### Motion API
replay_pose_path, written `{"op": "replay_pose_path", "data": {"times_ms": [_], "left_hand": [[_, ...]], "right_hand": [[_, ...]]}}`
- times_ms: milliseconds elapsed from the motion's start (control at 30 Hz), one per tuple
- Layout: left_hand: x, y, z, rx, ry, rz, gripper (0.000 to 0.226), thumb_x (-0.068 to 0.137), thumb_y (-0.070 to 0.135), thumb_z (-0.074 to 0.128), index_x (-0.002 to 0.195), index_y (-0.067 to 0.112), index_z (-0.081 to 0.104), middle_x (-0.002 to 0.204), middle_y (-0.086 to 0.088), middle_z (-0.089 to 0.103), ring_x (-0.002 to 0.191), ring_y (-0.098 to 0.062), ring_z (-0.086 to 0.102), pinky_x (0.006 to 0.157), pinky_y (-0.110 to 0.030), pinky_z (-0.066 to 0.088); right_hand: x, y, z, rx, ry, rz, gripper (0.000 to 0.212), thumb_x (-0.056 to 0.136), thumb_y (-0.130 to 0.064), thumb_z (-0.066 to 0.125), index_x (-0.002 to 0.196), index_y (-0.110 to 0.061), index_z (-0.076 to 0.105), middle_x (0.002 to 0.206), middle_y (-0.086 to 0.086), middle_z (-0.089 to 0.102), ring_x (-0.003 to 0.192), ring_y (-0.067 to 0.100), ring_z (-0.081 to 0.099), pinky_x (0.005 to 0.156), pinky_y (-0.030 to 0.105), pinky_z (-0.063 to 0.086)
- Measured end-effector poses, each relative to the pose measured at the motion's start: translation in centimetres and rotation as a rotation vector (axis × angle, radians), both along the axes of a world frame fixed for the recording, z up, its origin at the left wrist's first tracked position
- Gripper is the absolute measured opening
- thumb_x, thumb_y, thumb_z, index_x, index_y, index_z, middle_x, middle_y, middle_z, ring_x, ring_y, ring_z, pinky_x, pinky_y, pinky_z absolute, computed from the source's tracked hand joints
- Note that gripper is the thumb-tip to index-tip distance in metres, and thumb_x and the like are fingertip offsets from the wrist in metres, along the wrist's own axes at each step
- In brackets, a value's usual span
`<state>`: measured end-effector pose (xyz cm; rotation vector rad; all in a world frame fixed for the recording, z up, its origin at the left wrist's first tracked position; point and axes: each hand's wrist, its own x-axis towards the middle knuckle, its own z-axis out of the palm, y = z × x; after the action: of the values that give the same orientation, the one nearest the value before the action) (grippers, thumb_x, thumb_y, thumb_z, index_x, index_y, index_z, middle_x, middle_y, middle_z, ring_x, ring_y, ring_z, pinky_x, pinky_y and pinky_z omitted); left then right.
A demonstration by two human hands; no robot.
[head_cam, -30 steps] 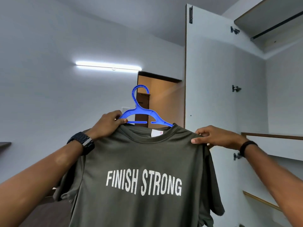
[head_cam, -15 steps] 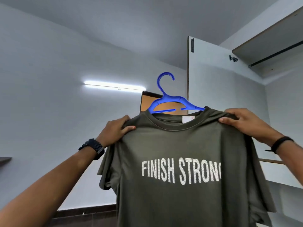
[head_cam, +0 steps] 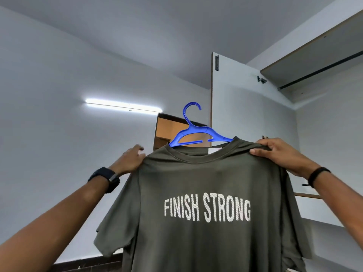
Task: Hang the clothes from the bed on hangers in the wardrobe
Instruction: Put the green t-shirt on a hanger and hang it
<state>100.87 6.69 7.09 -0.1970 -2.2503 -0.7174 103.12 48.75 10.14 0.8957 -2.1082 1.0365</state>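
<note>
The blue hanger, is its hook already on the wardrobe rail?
No, the blue hanger has its hook free in the air, left of the wardrobe door, far from the dark rail.

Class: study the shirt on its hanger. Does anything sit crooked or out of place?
Yes. The blue hanger sits off-centre in the olive T-shirt: its left arm shows bare above the collar and its right arm runs under the fabric. The hook tilts left. Both hands grip the shoulders, left, right.
</note>
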Motion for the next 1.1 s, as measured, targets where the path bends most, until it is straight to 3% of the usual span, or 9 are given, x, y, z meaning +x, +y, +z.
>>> {"op": "replay_pose_path", "data": {"times_ms": [100,233,400,500,633,800,900,1033,1100], "left_hand": [[-0.3,4.5,0.3,-0.078,0.214,-0.141,0.031,0.099,0.03,0.048,0.126,0.014,0.048,0.116,-0.003,0.058,0.104,-0.022,0.053,0.082,-0.029,0.036],[-1.9,8.0,-0.1,-0.097,0.229,-0.205,0.016,0.1,0.023,0.048,0.104,0.009,0.053,0.102,-0.011,0.062,0.095,-0.028,0.056,0.069,-0.028,0.03],[-4.8,13.6,-1.6,0.013,0.328,-0.342,0.017,0.097,0.021,0.054,0.102,0.01,0.042,0.087,-0.005,0.059,0.077,-0.019,0.053,0.059,-0.024,0.031],[-7.1,18.3,-2.2,0.032,0.349,-0.406,0.015,0.097,0.017,0.053,0.087,0.011,0.044,0.076,0.0,0.055,0.07,-0.018,0.051,0.065,-0.025,0.035],[-10.1,27.1,-2.5,0.064,0.483,-0.446,0.017,0.098,0.013,0.051,0.082,0.009,0.055,0.075,-0.012,0.061,0.073,-0.031,0.058,0.065,-0.033,0.034],[-16.1,39.4,-5.0,-0.081,0.462,-0.502,0.018,0.098,0.026,0.049,0.104,0.01,0.055,0.097,-0.012,0.063,0.09,-0.031,0.057,0.076,-0.04,0.043],[-21.5,45.7,-6.8,-0.22,0.449,-0.343,0.027,0.098,0.027,0.048,0.121,0.013,0.054,0.114,-0.01,0.054,0.106,-0.033,0.05,0.087,-0.043,0.04],[-28.5,52.2,-8.9,-0.227,0.412,-0.427,0.021,0.102,0.03,0.039,0.107,0.016,0.054,0.096,-0.003,0.061,0.094,-0.027,0.058,0.084,-0.04,0.041],[-31.5,54.6,-9.8,-0.207,0.429,-0.516,0.019,0.102,0.03,0.039,0.099,0.017,0.052,0.088,0.0,0.06,0.087,-0.025,0.058,0.079,-0.039,0.042]], "right_hand": [[0.0,0.4,-0.2,-0.032,0.0,-0.007,0.029,0.089,-0.019,0.065,0.093,0.009,0.064,0.086,0.021,0.065,0.082,0.023,0.059,0.079,0.04,0.045],[0.7,2.6,-0.6,0.004,-0.05,-0.075,0.032,0.088,-0.018,0.066,0.097,0.012,0.063,0.102,0.033,0.063,0.084,0.026,0.06,0.086,0.048,0.046],[1.5,7.7,-1.1,0.203,0.08,-0.421,0.018,0.086,-0.025,0.07,0.072,-0.015,0.064,0.077,0.004,0.065,0.078,0.019,0.058,0.071,0.021,0.041],[1.7,10.5,-1.4,0.37,0.097,-0.609,0.025,0.086,-0.024,0.069,0.068,-0.03,0.054,0.072,-0.008,0.056,0.076,0.015,0.051,0.065,0.02,0.035],[0.5,16.2,-3.6,0.46,-0.01,-0.663,0.019,0.09,-0.025,0.064,0.072,-0.022,0.056,0.073,-0.004,0.057,0.076,0.015,0.051,0.069,0.03,0.037],[-1.9,26.0,-6.7,0.321,0.05,-0.818,0.024,0.092,-0.023,0.06,0.07,-0.024,0.052,0.07,-0.006,0.057,0.074,0.017,0.051,0.067,0.031,0.033],[-4.3,33.1,-8.9,0.23,0.089,-0.882,0.011,0.092,-0.022,0.061,0.082,-0.019,0.062,0.078,-0.004,0.064,0.079,0.019,0.057,0.07,0.031,0.04],[-8.8,40.5,-11.7,0.17,0.128,-0.9,0.009,0.091,-0.017,0.063,0.084,-0.024,0.064,0.081,-0.012,0.066,0.082,0.004,0.059,0.071,0.019,0.04],[-11.2,43.3,-13.0,0.126,0.128,-0.908,0.009,0.09,-0.015,0.064,0.084,-0.023,0.066,0.081,-0.011,0.068,0.081,0.004,0.06,0.077,0.026,0.044]]}}
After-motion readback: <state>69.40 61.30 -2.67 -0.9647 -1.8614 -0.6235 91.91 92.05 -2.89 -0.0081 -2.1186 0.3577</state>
